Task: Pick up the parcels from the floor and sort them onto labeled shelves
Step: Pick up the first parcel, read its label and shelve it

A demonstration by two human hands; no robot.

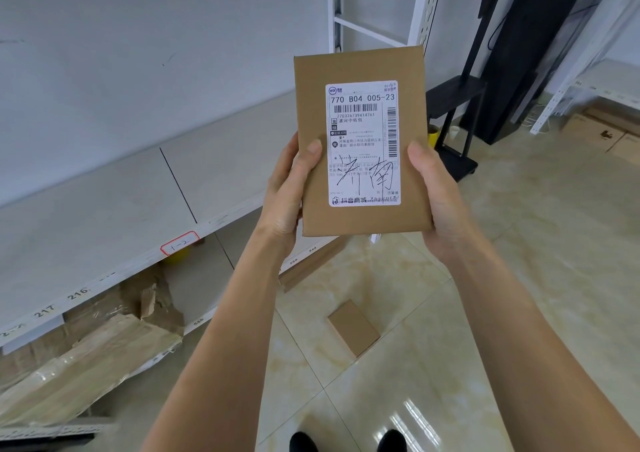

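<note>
Matt cardboard parcel (360,140), white paper label (363,143); glossy floor tiles (450,347).

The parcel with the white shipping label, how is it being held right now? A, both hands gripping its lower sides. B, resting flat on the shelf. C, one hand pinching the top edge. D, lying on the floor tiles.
A: the left hand and right hand clasp the lower sides of the parcel, thumbs on its front, label facing the camera.

A parcel depot or stockroom: white numbered shelving (114,209), a handwritten bin label (180,242), cardboard parcels (353,327) on tiled floor (519,278).
</note>
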